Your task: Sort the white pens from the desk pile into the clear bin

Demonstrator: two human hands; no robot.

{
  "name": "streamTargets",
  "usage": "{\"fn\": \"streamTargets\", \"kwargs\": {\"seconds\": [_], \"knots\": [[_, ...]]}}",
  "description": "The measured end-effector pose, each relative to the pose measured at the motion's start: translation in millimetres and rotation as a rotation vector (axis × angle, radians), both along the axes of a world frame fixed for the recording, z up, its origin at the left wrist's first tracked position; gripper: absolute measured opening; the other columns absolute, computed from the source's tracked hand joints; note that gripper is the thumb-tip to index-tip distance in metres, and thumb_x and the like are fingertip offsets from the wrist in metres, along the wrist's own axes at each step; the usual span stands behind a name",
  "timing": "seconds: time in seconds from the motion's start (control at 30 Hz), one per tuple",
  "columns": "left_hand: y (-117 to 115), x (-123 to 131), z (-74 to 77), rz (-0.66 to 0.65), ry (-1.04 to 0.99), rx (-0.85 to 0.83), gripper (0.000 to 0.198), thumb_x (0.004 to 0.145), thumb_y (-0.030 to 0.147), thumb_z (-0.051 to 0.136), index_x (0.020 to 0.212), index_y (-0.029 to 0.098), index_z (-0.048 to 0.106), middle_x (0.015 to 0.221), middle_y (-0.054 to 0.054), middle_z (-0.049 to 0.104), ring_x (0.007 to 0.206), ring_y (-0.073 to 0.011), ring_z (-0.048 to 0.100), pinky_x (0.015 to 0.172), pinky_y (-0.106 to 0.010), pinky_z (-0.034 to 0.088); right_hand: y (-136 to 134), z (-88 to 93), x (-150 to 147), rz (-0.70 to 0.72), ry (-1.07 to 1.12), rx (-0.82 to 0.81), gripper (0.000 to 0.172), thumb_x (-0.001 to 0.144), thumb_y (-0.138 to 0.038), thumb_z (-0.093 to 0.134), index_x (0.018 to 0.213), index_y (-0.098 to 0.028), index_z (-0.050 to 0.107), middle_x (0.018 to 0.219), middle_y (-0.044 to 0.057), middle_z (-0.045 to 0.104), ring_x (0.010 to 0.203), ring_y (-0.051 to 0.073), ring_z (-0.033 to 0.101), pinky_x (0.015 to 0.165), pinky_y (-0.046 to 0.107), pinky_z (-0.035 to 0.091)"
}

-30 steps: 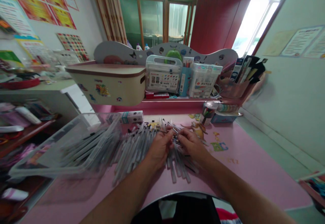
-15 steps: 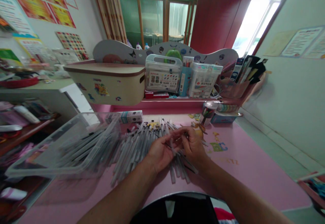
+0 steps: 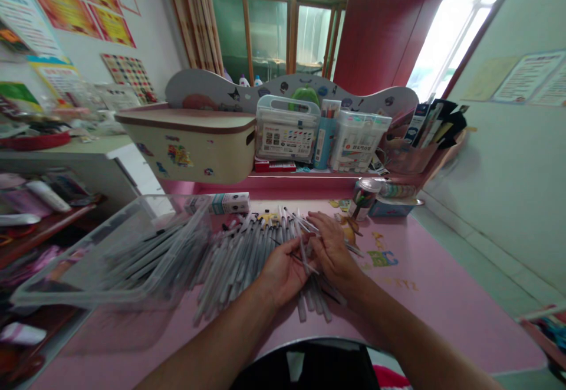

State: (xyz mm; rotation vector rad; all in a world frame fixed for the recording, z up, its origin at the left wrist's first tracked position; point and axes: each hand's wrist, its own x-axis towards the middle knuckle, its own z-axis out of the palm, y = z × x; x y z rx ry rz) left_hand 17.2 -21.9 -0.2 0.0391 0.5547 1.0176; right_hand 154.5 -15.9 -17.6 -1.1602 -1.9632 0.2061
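Note:
My left hand (image 3: 283,272) is turned palm up at the middle of the desk, its fingers curled around a clear, slim pen (image 3: 304,253). A thin dark piece, perhaps a refill, crosses the pen there. Close against it, my right hand (image 3: 335,253) has its thumb side at the pen, with its fingers reaching forward; its exact grip is partly hidden. Under and beyond both hands lie more clear pens (image 3: 315,297), fanned out on the desk. To the left spreads a bigger heap of similar pens (image 3: 241,260), many with dark tips.
A clear plastic bin (image 3: 66,297) with many pens stands left of the heap. Behind it lies a white-and-teal box (image 3: 230,203). A jar (image 3: 365,195) and a blue box (image 3: 391,207) sit at the back right. The raised shelf holds a cream storage box (image 3: 190,157) and marker cases (image 3: 287,136).
My right hand's fingers have straightened and moved slightly forward from a tighter curl. My left hand stays almost in place, and the pen between the hands shows more plainly.

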Motion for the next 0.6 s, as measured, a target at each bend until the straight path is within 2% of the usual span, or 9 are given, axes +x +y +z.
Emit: {"fn": "streamTargets", "kwargs": {"seconds": [0.07, 0.13, 0.27, 0.37, 0.47, 0.6], "knots": [[0, -1, -0.5, -0.005, 0.042, -0.014, 0.021, 0.093, 0.009, 0.045, 0.089, 0.004, 0.065, 0.080, -0.013, 0.070, 0.075, -0.0180, 0.071, 0.071, -0.029, 0.060, 6, 2.9, 7, -0.065, 0.091, 0.025, 0.037, 0.097, -0.026, 0.040, 0.132, -0.021, 0.052, 0.136, 0.012, 0.055, 0.130, 0.025, 0.046, 0.111, 0.048, 0.032], [-1, -4, 0.6, -0.027, 0.114, -0.003, 0.018, 0.091, 0.006, 0.047, 0.090, 0.005, 0.064, 0.078, -0.011, 0.068, 0.067, -0.0140, 0.068, 0.062, -0.023, 0.058, 12, 6.4, 16, -0.135, 0.173, 0.050, 0.035, 0.096, -0.028, 0.040, 0.128, -0.021, 0.052, 0.132, 0.012, 0.055, 0.127, 0.024, 0.048, 0.109, 0.045, 0.035], [-1, -11, 12.2, 0.006, 0.212, 0.155, 0.013, 0.087, 0.002, 0.051, 0.088, 0.010, 0.062, 0.068, -0.001, 0.057, 0.044, -0.0028, 0.046, 0.038, -0.011, 0.037, 23, 10.8, 34, -0.212, 0.222, 0.061, 0.032, 0.093, -0.026, 0.043, 0.122, -0.019, 0.054, 0.123, 0.012, 0.056, 0.119, 0.025, 0.051, 0.105, 0.044, 0.038], [-2, -20, 33.9, 0.121, 0.297, 0.299, 0.008, 0.084, 0.006, 0.056, 0.082, 0.012, 0.060, 0.067, 0.001, 0.053, 0.042, -0.0013, 0.039, 0.035, -0.009, 0.028, 29, 9.4, 42, -0.251, 0.176, 0.055, 0.029, 0.090, -0.024, 0.045, 0.117, -0.018, 0.056, 0.116, 0.012, 0.057, 0.112, 0.026, 0.053, 0.100, 0.044, 0.040], [-6, -35, 61.4, 0.216, 0.426, 0.478, 0.007, 0.078, 0.011, 0.066, 0.083, 0.015, 0.061, 0.067, 0.002, 0.053, 0.044, -0.0023, 0.038, 0.036, -0.010, 0.027, 35, 4.8, 46, -0.275, 0.080, 0.019, 0.024, 0.088, -0.022, 0.047, 0.107, -0.017, 0.060, 0.107, 0.011, 0.060, 0.105, 0.026, 0.055, 0.095, 0.042, 0.041], [-20, -68, 91.7, 0.272, 0.706, 0.693, 0.015, 0.073, 0.019, 0.073, 0.085, 0.019, 0.063, 0.061, 0.004, 0.049, 0.044, -0.0045, 0.038, 0.038, -0.013, 0.029, 41, -2.3, 48, -0.302, -0.078, -0.151, 0.020, 0.086, -0.018, 0.048, 0.096, -0.015, 0.064, 0.101, 0.012, 0.062, 0.101, 0.025, 0.056, 0.092, 0.038, 0.042]]}}
